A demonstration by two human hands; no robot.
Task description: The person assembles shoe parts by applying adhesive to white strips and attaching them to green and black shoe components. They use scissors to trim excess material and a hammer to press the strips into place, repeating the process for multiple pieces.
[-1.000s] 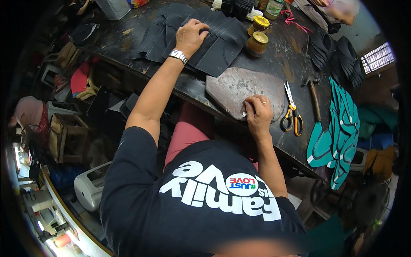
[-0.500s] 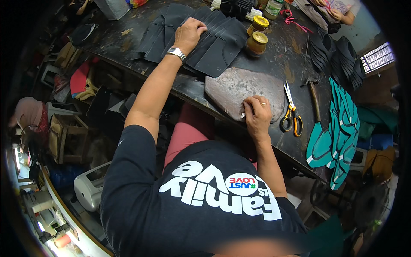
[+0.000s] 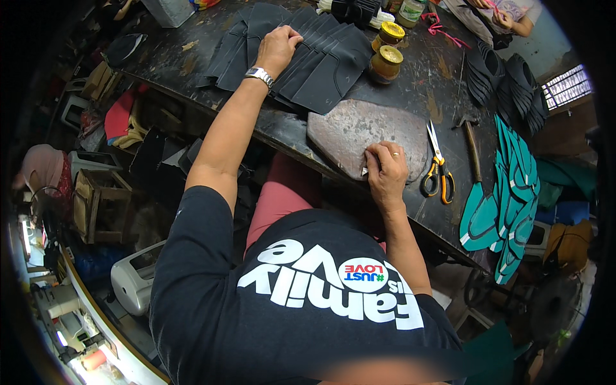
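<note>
While pressing down on the fanned dark sheets (image 3: 301, 54) beyond the stone slab (image 3: 359, 138), left hand (image 3: 277, 48) flat; right hand (image 3: 385, 170) pinching small blade; could slip, nick fingers.

left hand (image 3: 277, 46) shifted slightly up along the black cut pieces (image 3: 321, 64)

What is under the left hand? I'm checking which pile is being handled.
The left hand rests flat on a fanned stack of black cut pieces on the dark worktable. How many pieces lie beneath the palm is hidden.
</note>
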